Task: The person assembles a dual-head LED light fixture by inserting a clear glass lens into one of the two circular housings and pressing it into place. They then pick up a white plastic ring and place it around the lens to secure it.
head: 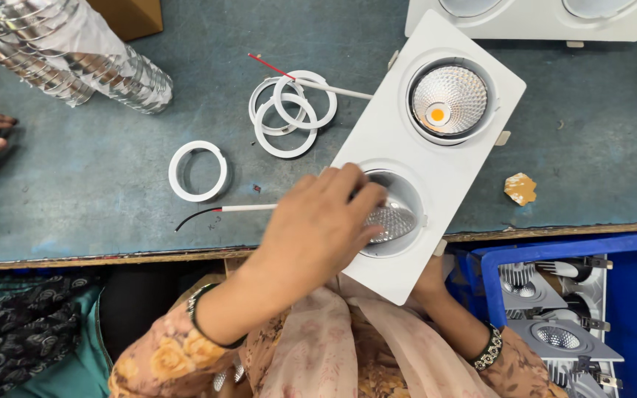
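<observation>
White twin-reflector downlight fixture (436,158) lies tilted over the bench edge

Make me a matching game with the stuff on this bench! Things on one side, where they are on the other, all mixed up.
Things:
1. left hand
2. single white ring
3. orange scrap
4. stack of silver reflectors

Places:
A. far left corner of the bench
B. alone, left of the twin downlight frame
C. right of the frame, near the bench edge
D. on the frame's near reflector

Pairs: 1-D, 2-B, 3-C, 4-A
</observation>
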